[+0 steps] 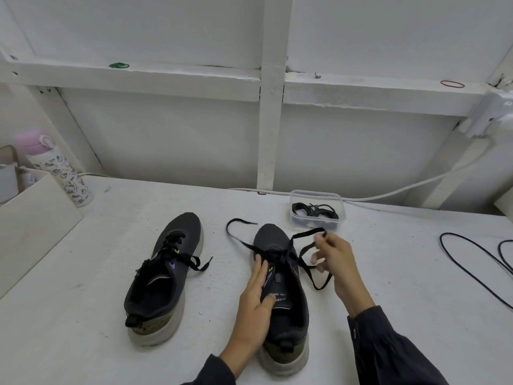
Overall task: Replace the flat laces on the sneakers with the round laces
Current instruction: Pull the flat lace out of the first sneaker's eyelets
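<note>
Early yet: our left hand point(255, 295) lies flat on the right shoe point(288, 301), our right hand point(336, 262) pinches its flat lace point(305, 234), partly pulled out. Left shoe point(163, 279) laced; round laces point(319, 211) sit in the tub point(316, 193).

Likely a plain home work corner — white-painted timber framing point(270, 107), a cartoon-print water bottle point(63, 173), a wall-mounted socket block point(491, 115) trailing its cable point(416, 187).
</note>
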`<move>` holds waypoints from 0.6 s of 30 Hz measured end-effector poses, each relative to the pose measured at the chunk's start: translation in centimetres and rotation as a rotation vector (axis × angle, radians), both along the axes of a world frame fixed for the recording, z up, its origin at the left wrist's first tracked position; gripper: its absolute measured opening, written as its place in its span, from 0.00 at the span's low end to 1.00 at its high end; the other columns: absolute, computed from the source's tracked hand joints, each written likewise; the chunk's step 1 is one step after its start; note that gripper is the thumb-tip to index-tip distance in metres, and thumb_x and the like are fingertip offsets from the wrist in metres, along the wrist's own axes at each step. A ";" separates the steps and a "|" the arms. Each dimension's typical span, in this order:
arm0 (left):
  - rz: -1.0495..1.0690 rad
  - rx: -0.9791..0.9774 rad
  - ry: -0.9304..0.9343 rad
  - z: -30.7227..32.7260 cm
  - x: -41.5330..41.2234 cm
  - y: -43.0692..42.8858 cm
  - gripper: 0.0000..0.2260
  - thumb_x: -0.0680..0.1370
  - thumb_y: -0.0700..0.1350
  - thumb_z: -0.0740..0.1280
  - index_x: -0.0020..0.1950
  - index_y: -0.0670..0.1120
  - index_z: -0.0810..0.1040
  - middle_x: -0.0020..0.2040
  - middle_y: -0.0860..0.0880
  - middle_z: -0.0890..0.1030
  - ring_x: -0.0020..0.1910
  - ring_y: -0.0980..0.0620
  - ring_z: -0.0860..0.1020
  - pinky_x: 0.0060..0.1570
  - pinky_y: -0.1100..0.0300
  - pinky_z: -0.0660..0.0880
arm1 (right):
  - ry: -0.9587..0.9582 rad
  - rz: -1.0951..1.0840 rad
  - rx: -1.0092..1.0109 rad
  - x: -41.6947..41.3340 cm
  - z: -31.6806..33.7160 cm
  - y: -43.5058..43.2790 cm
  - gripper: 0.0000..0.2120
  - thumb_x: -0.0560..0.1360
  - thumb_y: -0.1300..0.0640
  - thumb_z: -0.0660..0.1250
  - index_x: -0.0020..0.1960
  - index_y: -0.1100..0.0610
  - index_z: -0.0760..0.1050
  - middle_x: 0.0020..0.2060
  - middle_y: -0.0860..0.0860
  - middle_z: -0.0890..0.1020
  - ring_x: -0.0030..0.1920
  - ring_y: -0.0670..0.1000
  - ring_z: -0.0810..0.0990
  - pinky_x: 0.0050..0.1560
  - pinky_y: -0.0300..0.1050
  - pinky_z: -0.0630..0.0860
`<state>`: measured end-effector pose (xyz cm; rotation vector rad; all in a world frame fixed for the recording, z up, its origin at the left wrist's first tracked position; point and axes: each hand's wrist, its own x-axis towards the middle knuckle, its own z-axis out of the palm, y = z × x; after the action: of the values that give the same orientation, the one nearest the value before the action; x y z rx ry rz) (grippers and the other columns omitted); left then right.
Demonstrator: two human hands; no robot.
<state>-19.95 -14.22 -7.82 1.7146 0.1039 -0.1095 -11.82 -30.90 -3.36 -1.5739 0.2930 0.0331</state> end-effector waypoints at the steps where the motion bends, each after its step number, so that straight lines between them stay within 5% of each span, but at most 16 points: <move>1: 0.001 0.001 0.001 0.0 0.0 0.0 0.31 0.78 0.28 0.58 0.78 0.49 0.59 0.77 0.61 0.56 0.76 0.63 0.56 0.76 0.59 0.56 | -0.008 -0.066 0.033 0.2 0.2 -0.4 0.09 0.80 0.58 0.64 0.43 0.60 0.72 0.36 0.51 0.74 0.27 0.48 0.73 0.23 0.37 0.64; 6: 0.005 0.017 -0.013 0.0 0.1 -0.2 0.30 0.78 0.28 0.58 0.77 0.49 0.60 0.78 0.59 0.56 0.76 0.62 0.56 0.75 0.62 0.55 | 0.138 0.235 -0.109 -0.7 0.0 -0.5 0.17 0.75 0.50 0.71 0.46 0.67 0.77 0.33 0.53 0.77 0.27 0.48 0.73 0.26 0.39 0.63; 10: 0.011 0.015 -0.011 0.0 0.1 -0.2 0.30 0.78 0.28 0.59 0.77 0.48 0.60 0.77 0.60 0.57 0.76 0.62 0.56 0.75 0.62 0.55 | 0.115 0.391 -0.145 -1.7 -0.9 0.8 0.10 0.72 0.58 0.74 0.38 0.63 0.77 0.29 0.52 0.76 0.27 0.49 0.73 0.26 0.37 0.64; 18: 0.005 -0.003 -0.001 0.2 0.0 -0.1 0.30 0.78 0.28 0.58 0.77 0.49 0.60 0.77 0.60 0.57 0.75 0.63 0.56 0.75 0.62 0.56 | 0.026 -0.042 0.037 -0.1 -0.6 -0.1 0.11 0.81 0.56 0.63 0.44 0.62 0.71 0.36 0.52 0.75 0.25 0.48 0.72 0.23 0.38 0.62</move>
<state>-19.94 -14.33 -7.64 1.7111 0.1068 -0.1053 -11.89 -31.04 -4.00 -1.5309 0.3441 0.0267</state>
